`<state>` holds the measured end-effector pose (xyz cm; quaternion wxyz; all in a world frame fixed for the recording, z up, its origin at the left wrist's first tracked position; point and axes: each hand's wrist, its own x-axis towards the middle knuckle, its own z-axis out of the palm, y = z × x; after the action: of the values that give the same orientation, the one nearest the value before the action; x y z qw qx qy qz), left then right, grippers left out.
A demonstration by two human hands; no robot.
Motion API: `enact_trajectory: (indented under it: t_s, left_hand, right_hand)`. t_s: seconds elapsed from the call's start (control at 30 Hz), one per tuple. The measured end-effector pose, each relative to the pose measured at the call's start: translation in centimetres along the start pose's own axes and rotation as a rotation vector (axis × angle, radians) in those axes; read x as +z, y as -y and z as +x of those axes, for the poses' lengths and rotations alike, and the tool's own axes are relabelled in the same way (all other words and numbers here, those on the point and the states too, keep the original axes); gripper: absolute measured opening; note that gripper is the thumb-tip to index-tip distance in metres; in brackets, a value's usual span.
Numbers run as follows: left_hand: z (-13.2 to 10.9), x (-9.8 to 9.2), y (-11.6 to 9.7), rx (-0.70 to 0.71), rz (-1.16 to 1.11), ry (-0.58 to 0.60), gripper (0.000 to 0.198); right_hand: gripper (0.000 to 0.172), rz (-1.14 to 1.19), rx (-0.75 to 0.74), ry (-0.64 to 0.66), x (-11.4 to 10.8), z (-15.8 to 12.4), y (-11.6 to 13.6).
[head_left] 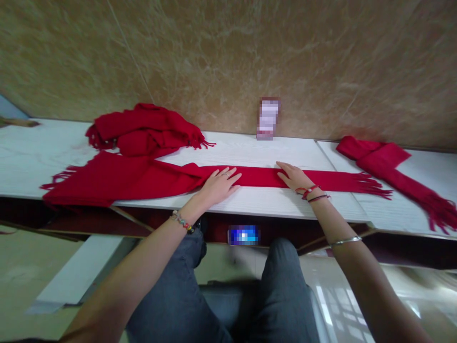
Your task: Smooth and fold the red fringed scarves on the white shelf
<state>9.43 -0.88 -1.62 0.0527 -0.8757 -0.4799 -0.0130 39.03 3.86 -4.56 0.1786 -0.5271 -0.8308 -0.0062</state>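
Note:
A long red scarf lies across the white tabletop, narrow and flat on the right and wider on the left, with fringe at both ends. My left hand rests on it near the middle, fingers spread, where the narrow stretch meets the loose, wider part. Further right, my right hand lies on the narrow strip with its fingers stretched out. Behind the scarf's left part sits a crumpled red scarf. Another red scarf, folded over itself, lies at the far right.
A marbled wall rises behind the white tabletop. A phone-like object, blurred out, leans against it. Below the front edge, a lit screen shows by an open shelf. A white box is on the floor at left.

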Motion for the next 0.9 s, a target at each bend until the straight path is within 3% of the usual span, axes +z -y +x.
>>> enact_trajectory:
  t_s: [0.17, 0.33, 0.5, 0.67, 0.77, 0.9]
  left_hand:
    - [-0.9, 0.3, 0.8, 0.033, -0.011, 0.006, 0.048]
    - [-1.1, -0.3, 1.0, 0.025, -0.003, -0.063, 0.044]
    - [-1.7, -1.6, 4.3, -0.074, -0.074, -0.067, 0.059]
    - [-4.0, -2.4, 9.0, -0.146, -0.142, -0.079, 0.073]
    - [-5.3, -1.7, 10.9, -0.176, -0.176, -0.043, 0.071]
    - [-6.6, 0.1, 12.1, -0.262, -0.169, -0.024, 0.060]
  right_hand:
    - [0.039, 0.010, 0.017, -0.058, 0.2, 0.0, -1.3]
    - [0.043, 0.010, 0.055, -0.105, 0.2, 0.1, -2.1]
    - [0.041, -0.004, -0.085, -0.180, -0.5, -0.2, 0.1]
    - [0.042, 0.065, -0.400, 0.063, -0.6, -0.3, 3.7]
    - [0.045, 0.086, -0.436, 0.161, -0.6, -0.4, 4.2]
    - [0.043, 0.118, -0.436, 0.158, -0.6, -0.4, 3.3]
